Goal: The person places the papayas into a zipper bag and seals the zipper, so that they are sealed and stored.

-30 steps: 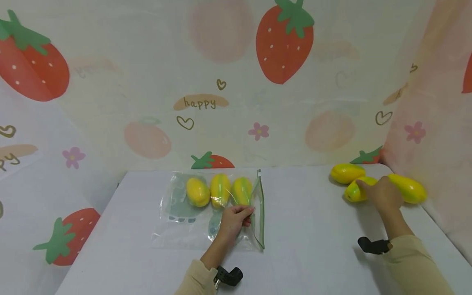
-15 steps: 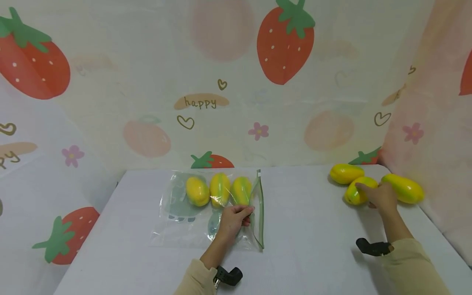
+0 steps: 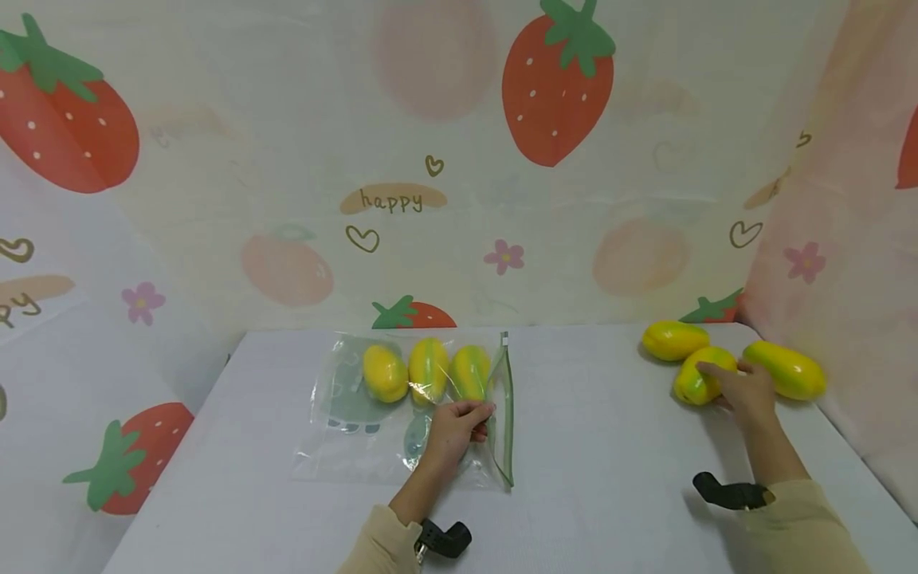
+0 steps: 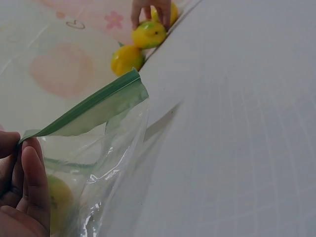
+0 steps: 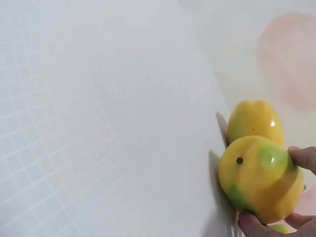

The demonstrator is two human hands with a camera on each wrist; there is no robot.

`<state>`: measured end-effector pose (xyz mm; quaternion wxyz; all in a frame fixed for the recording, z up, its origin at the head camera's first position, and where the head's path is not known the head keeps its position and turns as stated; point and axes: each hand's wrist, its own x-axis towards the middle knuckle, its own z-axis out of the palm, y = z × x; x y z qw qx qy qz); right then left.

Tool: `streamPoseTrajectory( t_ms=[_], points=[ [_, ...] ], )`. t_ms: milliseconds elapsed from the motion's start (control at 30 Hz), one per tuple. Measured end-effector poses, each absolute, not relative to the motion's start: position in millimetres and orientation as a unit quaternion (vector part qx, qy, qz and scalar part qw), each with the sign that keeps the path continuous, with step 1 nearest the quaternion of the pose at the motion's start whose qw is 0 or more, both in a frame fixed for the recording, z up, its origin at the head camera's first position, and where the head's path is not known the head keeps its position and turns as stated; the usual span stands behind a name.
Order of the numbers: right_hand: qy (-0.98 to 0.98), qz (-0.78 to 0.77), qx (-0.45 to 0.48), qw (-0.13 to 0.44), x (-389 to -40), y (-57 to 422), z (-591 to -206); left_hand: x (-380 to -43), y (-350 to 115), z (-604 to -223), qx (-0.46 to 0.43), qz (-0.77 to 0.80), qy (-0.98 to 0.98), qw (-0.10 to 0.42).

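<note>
My left hand [image 3: 453, 426] pinches the open edge of a clear zip bag [image 3: 323, 458] lying on the table. The bag has a green zip strip [image 4: 94, 101] and a printed green figure, and three yellow-green papayas [image 3: 428, 368] lie inside it. In the left wrist view, thumb and fingers hold the bag's lip, its mouth standing up. At the right, my right hand [image 3: 747, 392] grips another papaya [image 5: 259, 180], thumb on one side and fingers on the other. Its dark stem spot faces the right wrist camera. The far side of this papaya is hidden.
Beside the gripped papaya lie two more, one behind it [image 3: 674, 340] and a longer one [image 3: 786, 371] to the right by the side wall. A white cloth covers the table [image 3: 588, 446]. Strawberry-printed sheets [image 3: 559, 96] hang behind and at the sides.
My right hand has closed round the middle papaya and drawn it slightly toward me. The longer papaya at the right has shifted a little left. My left hand and the bag stay put.
</note>
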<state>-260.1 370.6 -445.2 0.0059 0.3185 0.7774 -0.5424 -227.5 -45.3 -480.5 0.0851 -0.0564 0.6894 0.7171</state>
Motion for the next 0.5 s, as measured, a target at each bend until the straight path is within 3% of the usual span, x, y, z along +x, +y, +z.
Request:
streamPoseTrajectory(
  t_ms=[500],
  points=[
    [0.777, -0.535, 0.332, -0.006, -254.3, 370.5, -444.6, -227.7, -46.8, -480.2, -0.051, 0.718, 0.69, 0.077]
  ],
)
